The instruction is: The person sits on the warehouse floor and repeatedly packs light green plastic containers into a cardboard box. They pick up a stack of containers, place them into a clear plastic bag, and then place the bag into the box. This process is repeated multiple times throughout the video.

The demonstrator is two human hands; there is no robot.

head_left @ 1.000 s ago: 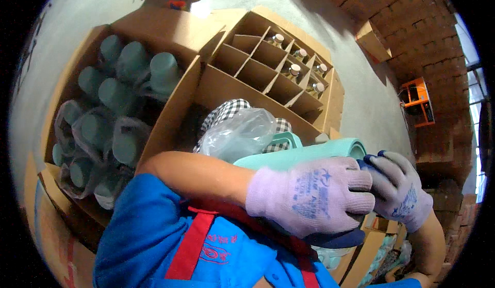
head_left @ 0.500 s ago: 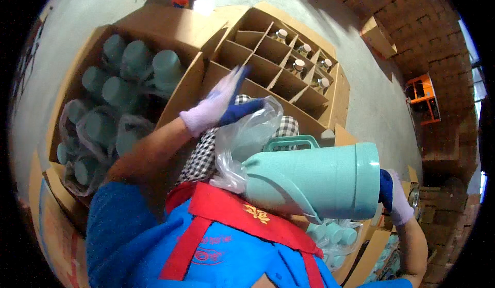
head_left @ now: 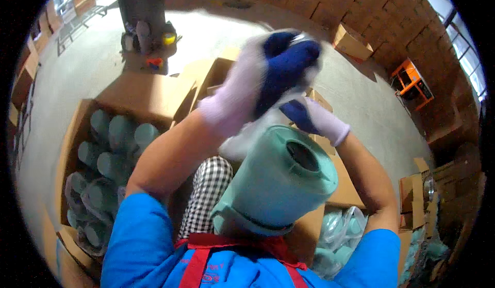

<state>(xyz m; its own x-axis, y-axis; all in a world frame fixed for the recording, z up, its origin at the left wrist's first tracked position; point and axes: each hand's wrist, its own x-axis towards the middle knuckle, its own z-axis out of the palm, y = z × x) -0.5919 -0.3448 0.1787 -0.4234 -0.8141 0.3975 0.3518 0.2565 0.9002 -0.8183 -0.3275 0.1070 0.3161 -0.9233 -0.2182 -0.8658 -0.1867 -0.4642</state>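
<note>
A pale green thermos jug (head_left: 278,185) leans against my lap, its base with a round dark hole turned up toward me. A whitish see-through plastic bag (head_left: 247,138) hangs at its far end, blurred by motion. My left hand (head_left: 273,71), in a white and blue glove, is raised above the jug with its fingers curled around some of the bag. Just beyond the jug's base, my right hand (head_left: 317,118), gloved alike, has its fingers bent against the bag; their tips are partly hidden. Neither hand grips the jug itself.
On the left stands an open carton (head_left: 75,149) packed with green jugs, some bagged. Another carton (head_left: 221,66) lies ahead, mostly behind my arms. Bagged green pieces (head_left: 340,231) sit at my right. An orange machine (head_left: 412,84) and a small box (head_left: 353,43) stand farther off.
The jug has swung from lying sideways to pointing away, base toward me. My left hand has risen and closed on the bag. My right hand has left the base and come forward.
</note>
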